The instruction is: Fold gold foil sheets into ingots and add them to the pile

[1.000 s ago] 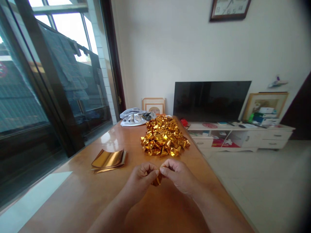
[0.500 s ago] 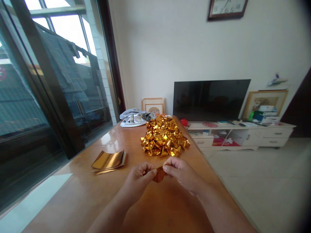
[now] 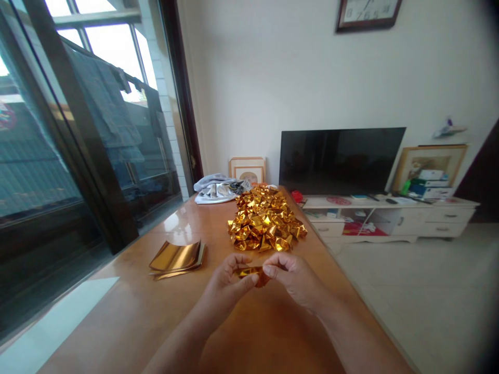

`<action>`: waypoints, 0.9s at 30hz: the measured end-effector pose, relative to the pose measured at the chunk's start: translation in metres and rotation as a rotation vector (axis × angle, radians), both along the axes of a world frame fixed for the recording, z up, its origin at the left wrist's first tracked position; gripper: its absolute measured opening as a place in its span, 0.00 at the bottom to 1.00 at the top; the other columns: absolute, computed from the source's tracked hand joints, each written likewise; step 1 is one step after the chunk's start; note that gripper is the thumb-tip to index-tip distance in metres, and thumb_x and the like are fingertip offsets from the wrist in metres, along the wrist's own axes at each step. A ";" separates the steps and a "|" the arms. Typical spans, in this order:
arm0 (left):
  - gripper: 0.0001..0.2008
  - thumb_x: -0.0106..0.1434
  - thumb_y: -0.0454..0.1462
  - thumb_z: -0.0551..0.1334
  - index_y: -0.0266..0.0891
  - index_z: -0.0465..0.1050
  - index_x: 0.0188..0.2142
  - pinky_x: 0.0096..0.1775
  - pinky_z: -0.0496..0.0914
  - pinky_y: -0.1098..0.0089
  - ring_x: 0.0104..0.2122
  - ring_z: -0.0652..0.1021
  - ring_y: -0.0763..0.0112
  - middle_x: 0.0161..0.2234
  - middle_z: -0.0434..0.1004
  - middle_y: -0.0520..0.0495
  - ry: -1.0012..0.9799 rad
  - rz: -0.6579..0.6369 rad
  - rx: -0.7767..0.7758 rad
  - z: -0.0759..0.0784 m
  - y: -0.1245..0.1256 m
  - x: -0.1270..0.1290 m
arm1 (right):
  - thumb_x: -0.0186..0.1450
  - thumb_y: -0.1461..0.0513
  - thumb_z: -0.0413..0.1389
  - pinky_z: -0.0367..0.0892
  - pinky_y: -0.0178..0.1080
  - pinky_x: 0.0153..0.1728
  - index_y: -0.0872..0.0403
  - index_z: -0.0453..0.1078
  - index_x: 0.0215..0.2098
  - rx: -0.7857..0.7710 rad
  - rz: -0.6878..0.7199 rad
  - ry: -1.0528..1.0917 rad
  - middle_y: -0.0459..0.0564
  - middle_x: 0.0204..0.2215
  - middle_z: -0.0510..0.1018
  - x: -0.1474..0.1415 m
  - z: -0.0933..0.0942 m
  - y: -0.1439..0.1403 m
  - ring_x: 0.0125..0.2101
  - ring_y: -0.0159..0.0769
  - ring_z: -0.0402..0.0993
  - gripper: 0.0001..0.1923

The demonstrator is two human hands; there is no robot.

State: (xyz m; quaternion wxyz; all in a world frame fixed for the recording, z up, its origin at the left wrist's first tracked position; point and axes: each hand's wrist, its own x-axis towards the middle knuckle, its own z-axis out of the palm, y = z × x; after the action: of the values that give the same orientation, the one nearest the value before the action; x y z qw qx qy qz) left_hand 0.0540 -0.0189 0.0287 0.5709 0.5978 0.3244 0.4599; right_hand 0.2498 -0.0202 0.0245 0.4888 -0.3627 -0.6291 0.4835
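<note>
Together, the left hand (image 3: pixel 226 283) and right hand (image 3: pixel 292 278) pinch a gold foil piece (image 3: pixel 251 274) between them.

Gold foil piece (image 3: pixel 251 273): small, shiny, partly folded, lying crosswise, raised just above table.

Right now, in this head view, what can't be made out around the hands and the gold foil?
- Gold foil piece: its folded shape is mostly hidden by the fingers of the left hand and right hand.
- Pile of folded gold pieces: too tangled and small to count.
- Stack of gold sheets: how many sheets cannot be told, only edges show.
- Wall clock: cut off by the top edge.
</note>
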 end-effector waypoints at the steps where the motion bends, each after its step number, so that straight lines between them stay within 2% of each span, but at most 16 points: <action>1: 0.21 0.57 0.44 0.71 0.37 0.70 0.46 0.40 0.70 0.67 0.37 0.79 0.66 0.38 0.81 0.44 -0.015 0.010 -0.019 0.000 0.000 0.000 | 0.65 0.53 0.60 0.70 0.43 0.42 0.55 0.75 0.33 0.004 -0.008 0.009 0.50 0.31 0.82 0.001 0.000 0.000 0.34 0.39 0.78 0.13; 5: 0.18 0.59 0.43 0.70 0.37 0.70 0.44 0.42 0.69 0.68 0.37 0.79 0.66 0.37 0.81 0.46 -0.029 0.026 -0.062 -0.002 0.002 -0.002 | 0.66 0.53 0.59 0.70 0.44 0.42 0.55 0.75 0.33 0.016 -0.013 0.009 0.50 0.32 0.82 0.001 -0.001 0.000 0.35 0.39 0.78 0.13; 9: 0.14 0.60 0.44 0.69 0.36 0.73 0.39 0.44 0.69 0.65 0.37 0.78 0.65 0.36 0.81 0.45 -0.048 0.014 -0.024 0.000 0.002 -0.002 | 0.66 0.53 0.59 0.69 0.44 0.44 0.55 0.75 0.34 0.016 0.003 0.012 0.51 0.33 0.82 0.001 0.002 -0.002 0.36 0.40 0.77 0.14; 13: 0.16 0.60 0.46 0.69 0.34 0.76 0.37 0.44 0.70 0.64 0.35 0.78 0.65 0.34 0.82 0.43 -0.058 0.022 0.017 0.003 0.001 -0.002 | 0.66 0.51 0.60 0.68 0.44 0.43 0.55 0.75 0.34 0.002 -0.008 0.022 0.51 0.32 0.81 0.001 0.003 -0.002 0.36 0.39 0.76 0.15; 20: 0.18 0.60 0.47 0.68 0.34 0.79 0.40 0.44 0.71 0.63 0.37 0.79 0.62 0.36 0.83 0.41 -0.040 0.025 0.058 0.005 0.001 -0.005 | 0.65 0.51 0.60 0.67 0.42 0.42 0.55 0.74 0.34 -0.054 -0.002 0.047 0.50 0.32 0.80 0.003 0.002 -0.003 0.36 0.39 0.75 0.15; 27: 0.15 0.63 0.45 0.67 0.33 0.79 0.40 0.46 0.71 0.61 0.38 0.80 0.61 0.36 0.83 0.41 -0.023 -0.016 0.067 0.002 0.005 -0.010 | 0.65 0.52 0.61 0.66 0.42 0.43 0.56 0.74 0.33 -0.078 0.002 0.044 0.50 0.32 0.79 0.005 0.004 -0.004 0.36 0.38 0.73 0.14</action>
State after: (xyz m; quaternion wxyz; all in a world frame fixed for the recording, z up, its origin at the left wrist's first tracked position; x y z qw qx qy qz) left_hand 0.0442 -0.0144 0.0304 0.5580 0.6138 0.2972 0.4729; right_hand 0.2543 -0.0241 0.0289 0.4876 -0.3704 -0.5990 0.5161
